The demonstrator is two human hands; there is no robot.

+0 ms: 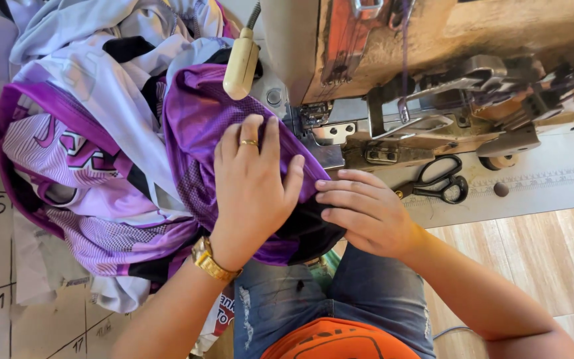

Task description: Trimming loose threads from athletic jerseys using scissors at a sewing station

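My left hand (252,189), with a gold ring and gold watch, lies flat with fingers spread on a purple mesh garment (197,126), pressing it down in front of a sewing machine (393,73). My right hand (365,209) rests on the garment's dark edge just right of the left hand, fingertips pointing left and touching the fabric. The fabric's far end reaches under the machine's presser foot area (317,119). Both hands hold the cloth flat rather than gripping it.
A heap of purple, white and black garments (81,133) fills the left side. Black scissors (440,181) lie on the grey machine bed (539,186) beside a printed ruler strip. A cream lever knob (240,63) juts over the cloth. Wooden tabletop (533,259) at right.
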